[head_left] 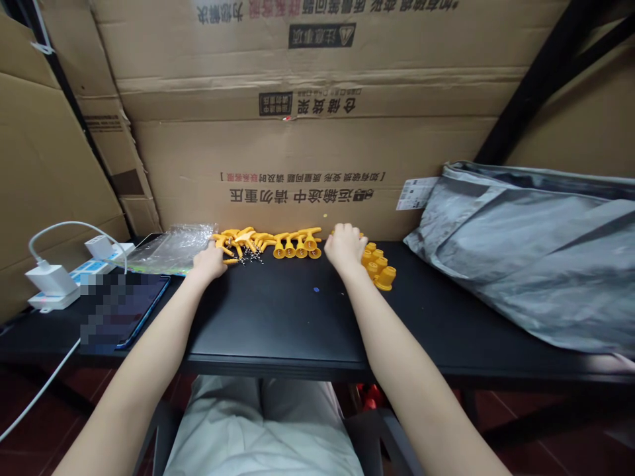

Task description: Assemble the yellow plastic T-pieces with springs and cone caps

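Observation:
On the left, my left hand (210, 260) reaches into a pile of yellow plastic handles (245, 237), its fingers closed around one at the pile's near left side. Thin, shiny spiral metal pieces (252, 255) lie by the handles. Beside the pile, several yellow bell-shaped pieces (299, 249) with stems rest in a row, wide mouths facing me. My right hand (346, 246) is curled just right of that row, its fingertips hidden; a bit of yellow shows beyond its knuckles. Next to it stand several yellow cups (381, 266), mouth down.
A clear plastic bag (181, 244), a power strip with chargers (54, 291) and a tablet-like device (141, 314) lie on the left of the black table (278, 324). A grey fabric bag (526, 258) fills the right side. Cardboard (297, 149) walls the back.

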Available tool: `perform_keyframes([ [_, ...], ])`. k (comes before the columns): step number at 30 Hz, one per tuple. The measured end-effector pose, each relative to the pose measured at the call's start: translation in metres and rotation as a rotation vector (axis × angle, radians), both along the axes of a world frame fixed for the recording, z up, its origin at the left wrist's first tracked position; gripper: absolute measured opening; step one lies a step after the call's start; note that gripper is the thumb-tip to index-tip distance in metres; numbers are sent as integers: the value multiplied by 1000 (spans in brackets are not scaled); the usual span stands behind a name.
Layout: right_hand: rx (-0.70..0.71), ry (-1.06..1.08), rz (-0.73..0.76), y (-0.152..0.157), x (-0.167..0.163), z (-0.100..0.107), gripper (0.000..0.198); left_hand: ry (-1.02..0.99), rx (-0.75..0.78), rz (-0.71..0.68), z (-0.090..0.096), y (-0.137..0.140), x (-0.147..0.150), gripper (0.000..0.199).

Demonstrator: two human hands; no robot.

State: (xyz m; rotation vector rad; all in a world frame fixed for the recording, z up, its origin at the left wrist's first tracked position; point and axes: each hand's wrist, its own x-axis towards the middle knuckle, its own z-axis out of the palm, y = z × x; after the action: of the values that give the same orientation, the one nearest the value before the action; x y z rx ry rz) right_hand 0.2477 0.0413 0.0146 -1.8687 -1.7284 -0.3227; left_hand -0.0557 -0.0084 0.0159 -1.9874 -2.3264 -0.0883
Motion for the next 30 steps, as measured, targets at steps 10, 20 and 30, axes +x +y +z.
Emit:
perform_keyframes([
  [10, -448, -52, -233, 14, 24, 0, 36, 14, 292, -31, 13, -10, 14, 35],
  [20, -568, -68, 278, 5, -1, -11, 27, -24, 467, -142, 13, -9, 17, 32],
  [30, -333, -3, 559, -12, -44, -16, 16, -68, 339, -300, -8, 4, 18, 28],
])
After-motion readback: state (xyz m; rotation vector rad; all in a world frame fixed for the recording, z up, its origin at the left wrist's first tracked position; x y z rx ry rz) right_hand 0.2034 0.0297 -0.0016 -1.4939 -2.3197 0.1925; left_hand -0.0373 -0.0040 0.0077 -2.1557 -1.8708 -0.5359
